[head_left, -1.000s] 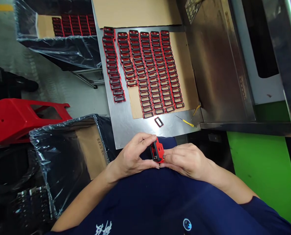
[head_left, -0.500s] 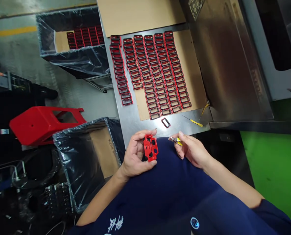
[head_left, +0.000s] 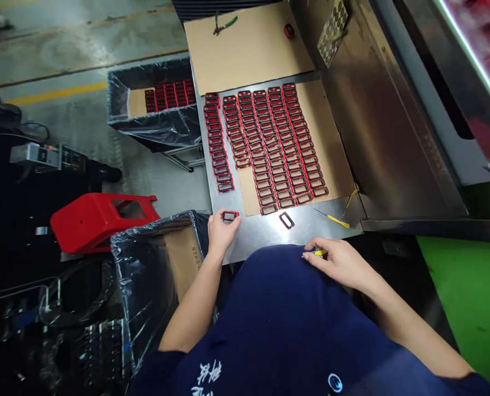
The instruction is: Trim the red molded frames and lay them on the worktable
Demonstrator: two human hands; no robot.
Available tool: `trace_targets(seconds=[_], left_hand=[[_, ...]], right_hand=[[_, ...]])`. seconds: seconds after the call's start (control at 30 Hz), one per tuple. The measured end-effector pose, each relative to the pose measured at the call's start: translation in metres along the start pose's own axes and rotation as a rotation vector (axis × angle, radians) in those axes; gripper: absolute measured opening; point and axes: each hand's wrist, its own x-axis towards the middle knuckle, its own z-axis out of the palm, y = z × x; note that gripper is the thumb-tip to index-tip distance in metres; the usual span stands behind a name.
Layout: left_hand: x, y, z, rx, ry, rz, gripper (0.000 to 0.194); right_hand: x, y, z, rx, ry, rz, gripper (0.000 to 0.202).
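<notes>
Red-and-black frames (head_left: 269,148) lay in rows on a tan cardboard sheet (head_left: 331,148) over a silver steel bench (head_left: 261,231); at 9 o'clock from them sat a red stool (head_left: 100,220); a yellow-handled tool (head_left: 319,252) showed at the right hand (head_left: 337,261); at 6 o'clock, a navy shirt (head_left: 286,324) bore white lettering; at 4 o'clock stood a green panel (head_left: 467,286).

Bare steel strip (head_left: 261,234) — frame rows (head_left: 269,148) beyond

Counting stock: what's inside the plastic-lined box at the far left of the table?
The plastic-lined box holds rows of red-and-black frames on a cardboard sheet. Anything beneath the sheet is hidden.
</notes>
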Motion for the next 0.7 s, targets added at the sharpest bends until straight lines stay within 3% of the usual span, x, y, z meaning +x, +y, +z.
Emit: trace_targets(seconds=[0.1,0.17,0.27,0.33,0.4,0.5,0.57,0.7], left_hand=[[0.044,0.006,0.021,0.110,0.132,-0.060,0.062],[0.060,0.013,0.032,0.164,0.191,-0.082,0.073],[0.062,0.020,0.037,0.234,0.235,-0.069,0.091],[0.050,0.023,0.037,0.282,0.221,-0.003,0.089],[0.030,0.026,0.039,0.325,0.120,0.150,0.071],[-0.004,0.037,0.055,0.360,-0.209,0.498,0.048],[-0.021,0.047,0.072,0.375,-0.400,0.682,0.046],[-0.028,0.062,0.103,0.417,-0.535,0.849,0.035]], right_hand=[[0.003,-0.005,0.009,0.075,-0.033,-0.045,0.032],[0.004,-0.009,0.015,0.086,-0.049,-0.074,0.030],[0.001,-0.009,0.017,0.115,-0.034,-0.069,0.029],[-0.003,-0.004,0.015,0.154,-0.039,-0.042,0.029],[-0.006,0.003,0.013,0.199,-0.061,-0.013,0.029],[-0.009,0.010,0.014,0.262,-0.065,0.020,0.029],[-0.009,0.011,0.016,0.267,-0.042,0.030,0.028],[-0.010,0.011,0.018,0.262,-0.023,0.024,0.026]])
